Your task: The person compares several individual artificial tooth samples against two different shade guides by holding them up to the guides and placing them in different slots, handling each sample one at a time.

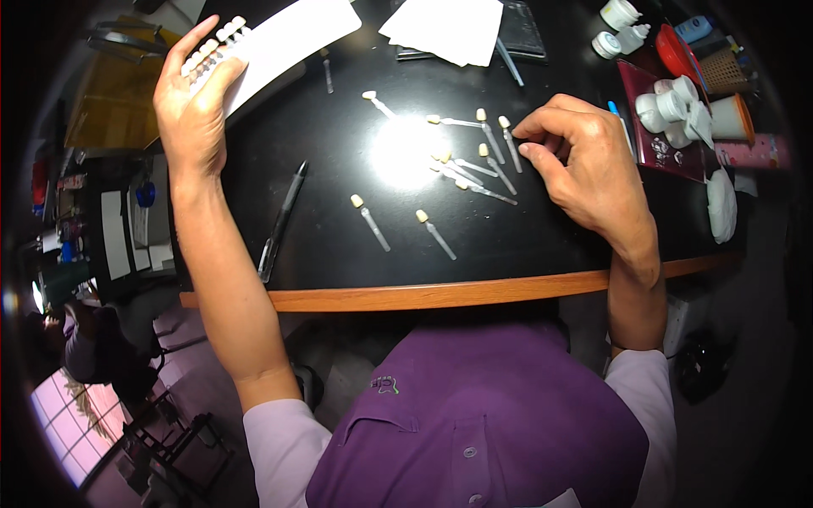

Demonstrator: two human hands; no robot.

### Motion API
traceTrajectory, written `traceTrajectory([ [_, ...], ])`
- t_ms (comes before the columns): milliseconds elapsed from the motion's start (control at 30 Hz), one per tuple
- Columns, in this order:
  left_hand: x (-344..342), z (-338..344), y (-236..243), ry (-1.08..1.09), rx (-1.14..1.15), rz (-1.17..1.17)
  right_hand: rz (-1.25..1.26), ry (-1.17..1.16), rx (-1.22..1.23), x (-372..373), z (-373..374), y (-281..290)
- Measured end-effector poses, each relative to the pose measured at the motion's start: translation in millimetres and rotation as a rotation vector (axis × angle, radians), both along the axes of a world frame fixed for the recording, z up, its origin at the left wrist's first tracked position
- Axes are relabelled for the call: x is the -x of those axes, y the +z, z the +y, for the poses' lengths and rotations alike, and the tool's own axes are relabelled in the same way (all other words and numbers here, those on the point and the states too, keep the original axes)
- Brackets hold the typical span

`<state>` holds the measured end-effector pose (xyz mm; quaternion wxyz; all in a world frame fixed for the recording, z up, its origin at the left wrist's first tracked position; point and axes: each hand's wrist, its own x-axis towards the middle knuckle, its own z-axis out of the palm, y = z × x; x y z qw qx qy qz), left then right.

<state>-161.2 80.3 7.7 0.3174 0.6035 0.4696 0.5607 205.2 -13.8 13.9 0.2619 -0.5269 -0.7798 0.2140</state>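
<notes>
harsh white glare on black tabletop (525,245), dim bent edges

The purple shirt (525,398) bears a small emblem (385,385), dark lettering with a curving green outline, too small to read surely.

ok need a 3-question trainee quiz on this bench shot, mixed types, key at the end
1. True or false: the black pen lies apart from every loose cream-tipped stick.
2. Short answer: what lies nearest the right grip?
3. Multiple choice: what holds the long white strip?
A) right grip
B) left grip
C) neither

Key:
1. True.
2. A cream-tipped stick, just left of the fingertips.
3. B.
</notes>
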Motion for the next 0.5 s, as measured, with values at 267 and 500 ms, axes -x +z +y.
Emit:
traceTrajectory([
  [267,-2.3,-4.1,-0.5,-0.084,-0.003,-0.18,-0.02,0.1,-0.117,19.6,-6.8,1.0],
  [500,6.8,-2.1,-3.8,-0.085,-0.042,-0.216,-0.08,0.477,-0.326,50.2,-20.0,-2.4],
])
